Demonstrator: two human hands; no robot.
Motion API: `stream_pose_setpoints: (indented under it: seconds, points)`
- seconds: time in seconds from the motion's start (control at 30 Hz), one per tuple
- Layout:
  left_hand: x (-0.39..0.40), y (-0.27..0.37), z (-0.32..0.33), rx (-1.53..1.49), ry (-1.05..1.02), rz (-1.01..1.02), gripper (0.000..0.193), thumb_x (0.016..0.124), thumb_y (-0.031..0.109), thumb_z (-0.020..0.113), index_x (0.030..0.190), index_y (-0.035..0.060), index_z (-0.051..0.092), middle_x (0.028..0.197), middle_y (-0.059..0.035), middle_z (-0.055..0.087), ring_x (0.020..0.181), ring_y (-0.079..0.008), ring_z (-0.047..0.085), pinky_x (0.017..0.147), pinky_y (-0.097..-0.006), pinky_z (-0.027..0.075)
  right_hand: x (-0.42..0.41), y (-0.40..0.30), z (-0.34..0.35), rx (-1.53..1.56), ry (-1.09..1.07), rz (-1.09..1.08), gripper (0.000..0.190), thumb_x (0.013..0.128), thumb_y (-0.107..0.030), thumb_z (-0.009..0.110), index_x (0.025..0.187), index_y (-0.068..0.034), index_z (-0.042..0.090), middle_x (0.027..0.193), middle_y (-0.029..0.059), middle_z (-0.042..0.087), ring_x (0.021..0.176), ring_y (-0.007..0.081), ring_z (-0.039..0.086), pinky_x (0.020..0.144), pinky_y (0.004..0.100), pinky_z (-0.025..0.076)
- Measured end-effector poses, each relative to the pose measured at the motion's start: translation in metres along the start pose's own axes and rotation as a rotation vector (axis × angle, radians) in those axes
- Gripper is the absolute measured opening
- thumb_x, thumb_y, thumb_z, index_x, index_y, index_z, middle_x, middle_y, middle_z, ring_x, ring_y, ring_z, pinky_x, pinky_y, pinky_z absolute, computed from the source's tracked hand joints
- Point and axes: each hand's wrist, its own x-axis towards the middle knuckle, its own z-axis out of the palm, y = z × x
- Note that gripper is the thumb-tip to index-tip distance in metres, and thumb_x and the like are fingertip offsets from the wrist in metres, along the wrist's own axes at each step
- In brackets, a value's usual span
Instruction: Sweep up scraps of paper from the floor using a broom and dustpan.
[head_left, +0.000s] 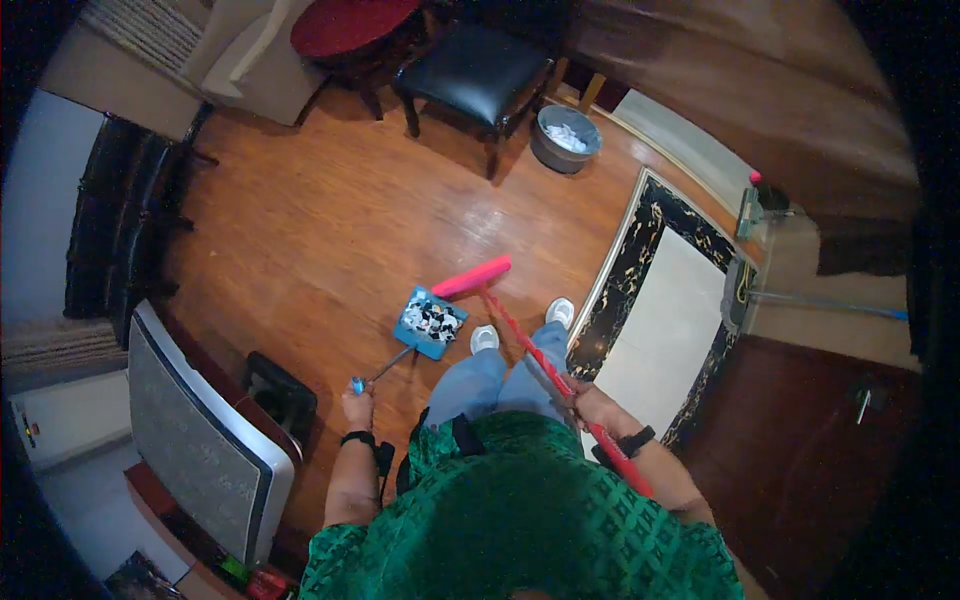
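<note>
My left hand (358, 409) is closed around the handle end of a blue long-handled dustpan (437, 349). Its pan holds a heap of black and white scraps (431, 321). My right hand (600, 409) grips the red shaft of a broom (525, 337), which slants down and away from my body. The pink broom head (472, 277) is on the wood floor (322, 217), close to the far corner of the pan; whether they touch, I cannot tell. Both tools are just ahead of my white shoes (484, 340).
A grey bin (566, 154) with white waste stands beside a black-seated chair (472, 71) and a red-topped round table (352, 26). To the right lies a black-bordered tile panel (660, 300) near a brown door (787, 435). A large television-like box (202, 442) is at left.
</note>
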Motion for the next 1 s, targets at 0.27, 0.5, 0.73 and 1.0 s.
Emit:
stream_pose_setpoints:
  seconds: [0.27, 0.5, 0.73, 1.0]
  points:
    - [-0.026, 0.042, -0.009, -0.047, -0.058, -0.064, 0.014, 0.076, 0.006, 0.066, 0.088, 0.0051, 0.058, 0.077, -0.0001, 0.057, 0.066, -0.0098, 0.053, 0.057, -0.026, 0.043, -0.004, -0.015, 0.004, 0.023, 0.153, -0.012, 0.061, 0.081, -0.004, 0.043, 0.138, -0.017, 0.027, 0.058, -0.0006, 0.045, 0.037, 0.0092, 0.041, 0.034, 0.0243, 0.036]
    - [-0.019, 0.03, -0.005, -0.115, -0.101, 0.05, 0.011, 0.077, 0.011, 0.066, 0.084, 0.0075, 0.059, 0.062, 0.0022, 0.053, 0.053, -0.0068, 0.049, 0.044, -0.0234, 0.038, 0.013, 0.005, -0.013, 0.178, 0.195, -0.082, 0.053, 0.084, -0.008, 0.044, 0.135, -0.012, 0.03, 0.056, -0.0027, 0.042, 0.037, 0.0081, 0.041, 0.032, 0.024, 0.036]
    - [-0.038, 0.07, 0.006, -0.295, -0.226, -0.04, 0.014, 0.077, 0.011, 0.066, 0.086, 0.0082, 0.056, 0.067, 0.001, 0.055, 0.054, -0.0094, 0.053, 0.042, -0.0239, 0.042, -0.005, 0.014, -0.032, 0.481, 0.235, -0.013, 0.045, 0.086, -0.009, 0.043, 0.129, -0.016, 0.035, 0.055, -0.0038, 0.04, 0.036, 0.0072, 0.036, 0.032, 0.0219, 0.031]
    - [-0.094, 0.164, 0.02, -0.428, -0.481, -0.037, 0.021, 0.075, 0.002, 0.065, 0.091, 0.0096, 0.055, 0.082, 0.0006, 0.056, 0.063, -0.0099, 0.055, 0.047, -0.0242, 0.047, -0.064, 0.042, -0.063, 0.731, 0.365, -0.048, 0.03, 0.087, -0.011, 0.041, 0.116, -0.017, 0.04, 0.055, -0.0035, 0.038, 0.037, 0.0073, 0.035, 0.033, 0.0218, 0.03]
